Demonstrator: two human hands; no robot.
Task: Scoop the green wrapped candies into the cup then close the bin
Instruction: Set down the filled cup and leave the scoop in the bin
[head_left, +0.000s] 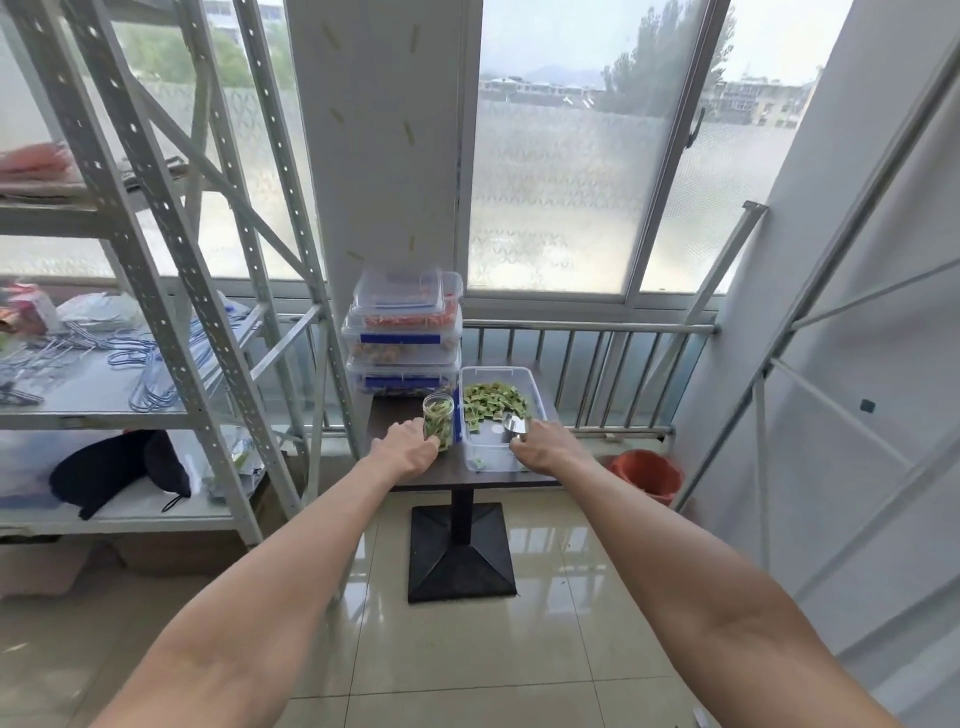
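A clear plastic bin (535, 384) sits open on a small dark table (395, 410), with green wrapped candies (491, 402) piled in its far half. My right hand (545, 444) is at the bin's near right side, closed on a metal scoop (515, 426) that rests inside the bin. Left of the bin stands a clear cup (438, 415) partly filled with green candies. My left hand (410, 449) wraps around the cup's lower part. I see no lid for the bin.
Three lidded clear boxes (402, 332) are stacked at the table's back left corner. A metal shelf rack (171, 291) with hangers stands at left, a railing (587, 327) behind the table, an orange bucket (647, 475) on the floor at right.
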